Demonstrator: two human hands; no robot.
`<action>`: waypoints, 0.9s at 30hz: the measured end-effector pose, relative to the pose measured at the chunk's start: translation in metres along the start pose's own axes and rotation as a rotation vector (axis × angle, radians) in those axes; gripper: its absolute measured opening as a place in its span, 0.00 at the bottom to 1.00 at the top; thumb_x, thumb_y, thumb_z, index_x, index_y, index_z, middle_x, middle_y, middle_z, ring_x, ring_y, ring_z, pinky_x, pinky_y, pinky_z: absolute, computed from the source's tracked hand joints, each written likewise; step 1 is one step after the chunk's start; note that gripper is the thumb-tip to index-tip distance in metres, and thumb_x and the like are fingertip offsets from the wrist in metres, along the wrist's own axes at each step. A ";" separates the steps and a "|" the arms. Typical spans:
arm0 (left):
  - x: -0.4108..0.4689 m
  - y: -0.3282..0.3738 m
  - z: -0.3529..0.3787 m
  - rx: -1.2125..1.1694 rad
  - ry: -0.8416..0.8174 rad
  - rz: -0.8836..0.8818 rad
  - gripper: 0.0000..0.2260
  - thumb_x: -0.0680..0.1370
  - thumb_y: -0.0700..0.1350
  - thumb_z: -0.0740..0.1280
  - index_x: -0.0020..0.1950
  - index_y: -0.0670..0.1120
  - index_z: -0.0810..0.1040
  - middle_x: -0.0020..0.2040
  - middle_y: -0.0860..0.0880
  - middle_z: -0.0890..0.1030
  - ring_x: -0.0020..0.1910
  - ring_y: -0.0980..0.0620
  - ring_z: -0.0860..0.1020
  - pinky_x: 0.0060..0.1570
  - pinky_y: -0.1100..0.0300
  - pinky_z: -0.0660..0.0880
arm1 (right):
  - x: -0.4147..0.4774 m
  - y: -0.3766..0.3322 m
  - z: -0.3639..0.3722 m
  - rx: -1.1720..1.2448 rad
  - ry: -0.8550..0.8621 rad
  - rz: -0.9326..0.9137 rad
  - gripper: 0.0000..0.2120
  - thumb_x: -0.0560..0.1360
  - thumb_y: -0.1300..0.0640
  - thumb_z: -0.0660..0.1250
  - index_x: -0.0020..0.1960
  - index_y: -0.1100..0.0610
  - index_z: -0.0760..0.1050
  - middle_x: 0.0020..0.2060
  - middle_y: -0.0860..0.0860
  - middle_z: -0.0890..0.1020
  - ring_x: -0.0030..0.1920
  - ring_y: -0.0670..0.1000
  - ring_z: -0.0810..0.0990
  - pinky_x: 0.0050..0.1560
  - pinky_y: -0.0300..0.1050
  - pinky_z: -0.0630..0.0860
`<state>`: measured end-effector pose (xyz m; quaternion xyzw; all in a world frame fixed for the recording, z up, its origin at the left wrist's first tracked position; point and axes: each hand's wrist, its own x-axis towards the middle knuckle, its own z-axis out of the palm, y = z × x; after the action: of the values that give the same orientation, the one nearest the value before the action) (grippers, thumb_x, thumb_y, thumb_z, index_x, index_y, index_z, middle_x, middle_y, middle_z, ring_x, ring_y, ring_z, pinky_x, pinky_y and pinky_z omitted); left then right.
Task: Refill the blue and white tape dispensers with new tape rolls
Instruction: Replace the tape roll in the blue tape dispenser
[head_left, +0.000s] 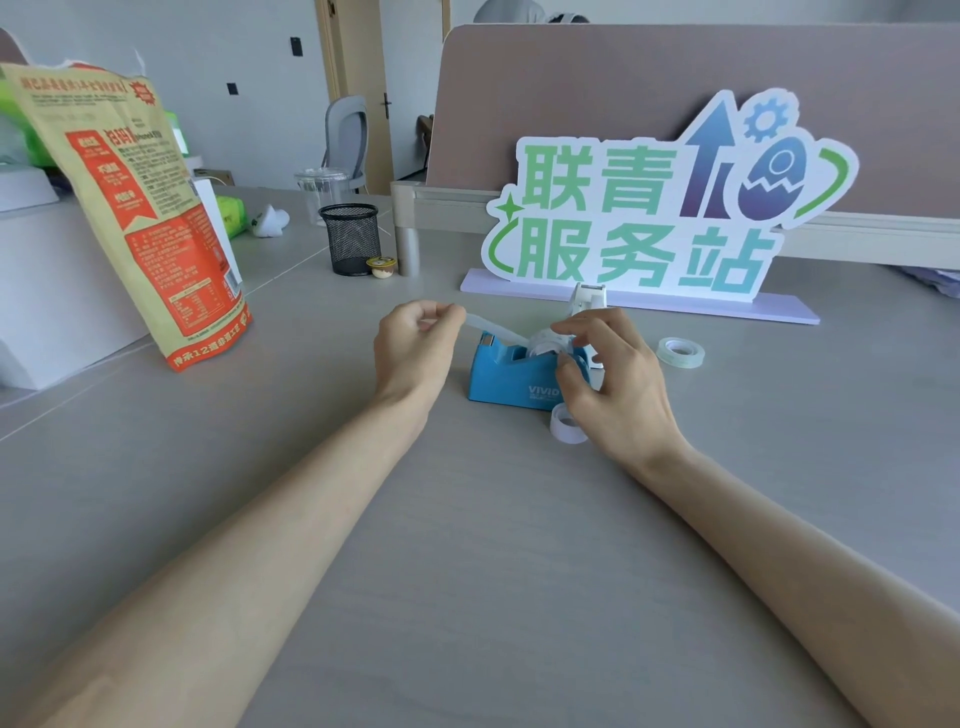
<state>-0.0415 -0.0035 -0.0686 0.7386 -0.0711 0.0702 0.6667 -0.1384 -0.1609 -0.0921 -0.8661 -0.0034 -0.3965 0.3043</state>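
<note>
The blue dispenser (511, 376) is sitting on the grey tabletop (467, 545) right in front of the person. Its long axis is running left to right, with the metal cutter end pointing left and the roll end right. White lettering on its near side is showing "VIVID"; anything after that is hidden behind the thumb.

A tape roll (543, 347) is sitting in its well. The right hand (608, 374) is curling over that roll, forefinger on top and thumb against the near side. A tape strip (493, 328) is stretching from the roll up and leftward over the cutter. The left hand (415, 343) is pinching its free end between thumb and fingertips, the other fingers folded in.

The white dispenser (589, 297) is standing just behind the blue one. A spare roll (679, 353) is lying flat to the right, and a small white ring (563, 425) is resting near the right thumb.

Behind them a cut-out sign (649, 208) is reading "联青服务站" in green. At left a brown paper bag (140, 218) is standing, with red panels of small print and "12" among the characters along its bottom edge.
</note>
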 end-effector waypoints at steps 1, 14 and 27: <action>0.002 0.000 -0.002 0.011 0.006 0.007 0.04 0.72 0.47 0.68 0.39 0.49 0.79 0.31 0.56 0.75 0.32 0.57 0.73 0.36 0.62 0.72 | 0.000 0.000 0.000 -0.001 0.002 0.001 0.15 0.72 0.64 0.64 0.56 0.55 0.78 0.55 0.48 0.77 0.49 0.47 0.77 0.46 0.37 0.73; 0.005 0.000 -0.017 0.119 0.074 0.048 0.04 0.71 0.47 0.69 0.36 0.52 0.79 0.36 0.55 0.79 0.34 0.59 0.75 0.33 0.65 0.69 | 0.000 0.000 -0.001 -0.033 -0.013 0.005 0.14 0.72 0.63 0.64 0.57 0.56 0.77 0.55 0.48 0.77 0.52 0.48 0.76 0.48 0.40 0.71; 0.008 -0.011 -0.019 0.275 0.001 0.013 0.03 0.71 0.48 0.69 0.40 0.50 0.80 0.36 0.57 0.77 0.34 0.60 0.74 0.32 0.63 0.68 | 0.000 -0.001 -0.001 -0.052 -0.012 -0.001 0.15 0.72 0.61 0.63 0.57 0.56 0.77 0.52 0.46 0.76 0.52 0.51 0.76 0.48 0.37 0.68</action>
<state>-0.0312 0.0167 -0.0757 0.8226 -0.0652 0.0839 0.5586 -0.1393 -0.1605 -0.0909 -0.8762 0.0045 -0.3913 0.2813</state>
